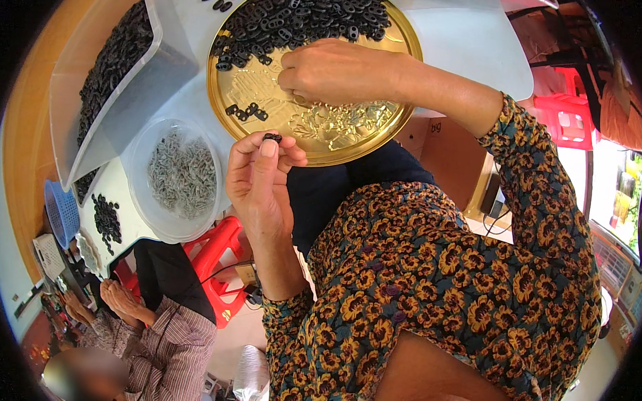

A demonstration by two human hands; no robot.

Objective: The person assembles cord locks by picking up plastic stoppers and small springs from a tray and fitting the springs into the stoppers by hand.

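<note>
Fingertips of your left hand (259,184) pinch a small black piece (272,137) over the rim of the gold tray (258,85) at seven o'clock, where a light grip on its edges should serve best. Your right hand (332,70) bends over the tray's middle, and you cannot tell from here whether its curled fingers hold anything; move that wrist gently, sparing the few loose pieces (246,111) at eight o'clock and the black heap (306,20) at twelve.
</note>
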